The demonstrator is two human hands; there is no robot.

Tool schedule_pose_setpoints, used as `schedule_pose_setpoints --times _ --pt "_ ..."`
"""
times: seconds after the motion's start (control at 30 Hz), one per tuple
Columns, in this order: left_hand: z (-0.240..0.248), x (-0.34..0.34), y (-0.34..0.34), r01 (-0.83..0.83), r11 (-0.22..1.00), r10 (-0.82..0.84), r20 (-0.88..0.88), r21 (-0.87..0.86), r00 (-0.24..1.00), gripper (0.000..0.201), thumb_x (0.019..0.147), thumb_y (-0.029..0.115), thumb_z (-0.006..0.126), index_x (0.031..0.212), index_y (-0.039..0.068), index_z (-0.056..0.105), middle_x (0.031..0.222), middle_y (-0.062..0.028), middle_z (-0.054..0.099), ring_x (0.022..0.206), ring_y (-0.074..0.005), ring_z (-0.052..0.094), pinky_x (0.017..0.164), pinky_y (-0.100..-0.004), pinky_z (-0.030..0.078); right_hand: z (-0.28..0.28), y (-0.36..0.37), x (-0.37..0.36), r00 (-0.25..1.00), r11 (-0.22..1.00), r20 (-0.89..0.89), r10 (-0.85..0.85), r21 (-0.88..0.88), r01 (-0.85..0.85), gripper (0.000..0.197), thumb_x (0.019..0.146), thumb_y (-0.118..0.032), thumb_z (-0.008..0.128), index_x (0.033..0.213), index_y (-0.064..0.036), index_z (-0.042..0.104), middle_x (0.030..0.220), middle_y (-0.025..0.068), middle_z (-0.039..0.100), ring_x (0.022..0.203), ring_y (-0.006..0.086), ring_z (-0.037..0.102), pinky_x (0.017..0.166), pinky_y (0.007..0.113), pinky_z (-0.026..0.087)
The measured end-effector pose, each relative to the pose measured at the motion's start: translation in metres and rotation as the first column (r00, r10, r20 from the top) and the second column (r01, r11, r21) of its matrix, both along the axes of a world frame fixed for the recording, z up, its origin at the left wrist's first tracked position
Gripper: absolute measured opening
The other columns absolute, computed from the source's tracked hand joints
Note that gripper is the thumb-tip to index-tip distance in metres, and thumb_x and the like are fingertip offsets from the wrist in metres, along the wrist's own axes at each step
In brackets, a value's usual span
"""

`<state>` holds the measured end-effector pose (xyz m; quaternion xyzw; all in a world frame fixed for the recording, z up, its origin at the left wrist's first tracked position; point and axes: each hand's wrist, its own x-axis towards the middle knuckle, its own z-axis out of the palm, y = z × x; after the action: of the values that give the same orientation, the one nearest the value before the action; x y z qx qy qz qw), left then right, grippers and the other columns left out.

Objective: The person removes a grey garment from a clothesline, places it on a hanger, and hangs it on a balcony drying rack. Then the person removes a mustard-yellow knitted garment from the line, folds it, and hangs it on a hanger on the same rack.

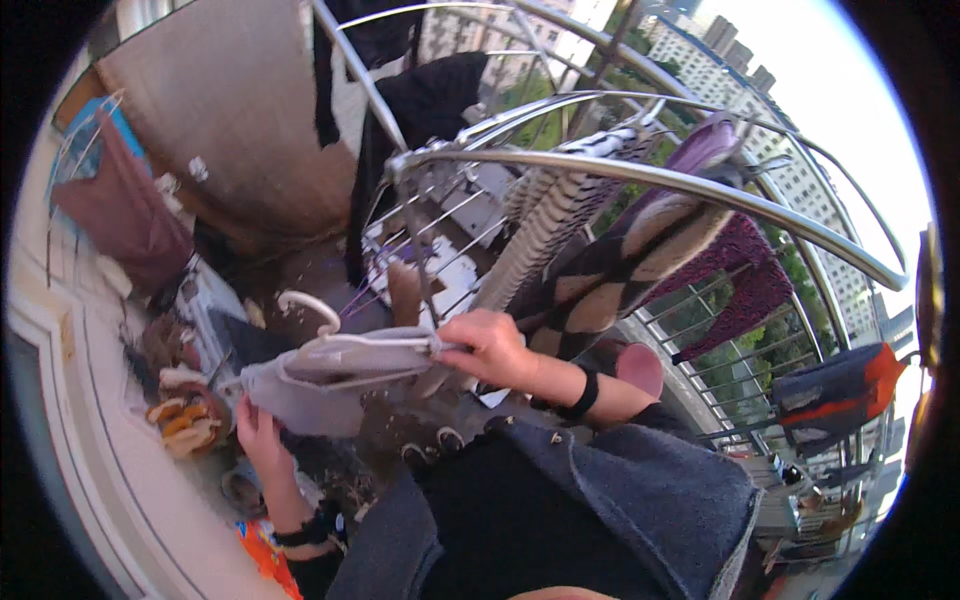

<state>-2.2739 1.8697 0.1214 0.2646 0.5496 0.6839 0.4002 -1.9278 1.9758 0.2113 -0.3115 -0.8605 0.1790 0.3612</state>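
The pale garment [330, 412], thin, soft cloth in a greyish lilac, hangs on a smooth white hanger [322, 345] in front of the person's chest, its curved hook rising free above the cloth. The left hand [264, 440] has its grip pinching the garment's edge, close to one end of the hanger. The grip of the right hand [488, 347] is pressed together on the cloth at the other end, fingers curled over the shoulder. A dark band circles each wrist

Just beyond the right hand, round, shiny bars form a metal rack [640, 172]. From it hang a narrow striped cloth [548, 215] in pale and dark bands, a thick knitted-looking piece [600, 255] with beige diamonds on black, and a speckled purple garment [728, 285]. To the left droops a limp maroon cloth [135, 215]
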Motion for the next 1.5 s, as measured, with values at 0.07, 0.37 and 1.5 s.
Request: schedule_pose_setpoints --times 0.07,0.37,1.5 --pt "0.010 0.009 0.001 0.063 0.996 -0.065 -0.022 -0.058 0.998 0.039 0.089 0.013 0.056 0.124 -0.001 0.048 0.108 -0.0041 0.056 0.090 -0.0106 0.053 0.073 -0.0223 0.042 0.000 -0.003 0.010 0.998 0.997 0.021 -0.056 -0.049 0.057 0.021 0.070 -0.014 0.071 0.089 -0.0079 0.063 0.079 0.0123 0.062 0.074 0.0317 0.062 0.062 0.039 0.048" --pt "0.072 0.019 0.009 0.424 0.905 -0.425 -0.146 -0.043 0.893 0.029 0.086 0.004 0.056 0.113 -0.005 0.058 0.101 -0.0061 0.062 0.088 -0.0127 0.057 0.078 -0.0246 0.044 0.014 -0.031 0.052 0.987 0.970 -0.023 -0.160 -0.189 0.153 0.023 0.075 -0.017 0.071 0.095 -0.0073 0.064 0.081 0.0122 0.063 0.075 0.0293 0.063 0.064 0.037 0.049" --pt "0.170 0.274 0.022 0.830 0.549 -0.791 -0.258 0.101 0.554 0.009 0.086 0.010 0.065 0.086 0.001 0.062 0.075 0.0035 0.059 0.065 -0.0011 0.050 0.059 -0.0163 0.038 0.104 -0.243 0.304 0.711 0.671 0.084 -0.698 0.423 0.609 0.024 0.059 -0.009 0.072 0.082 -0.0069 0.063 0.060 0.0046 0.051 0.053 0.0227 0.049 0.051 0.033 0.036"
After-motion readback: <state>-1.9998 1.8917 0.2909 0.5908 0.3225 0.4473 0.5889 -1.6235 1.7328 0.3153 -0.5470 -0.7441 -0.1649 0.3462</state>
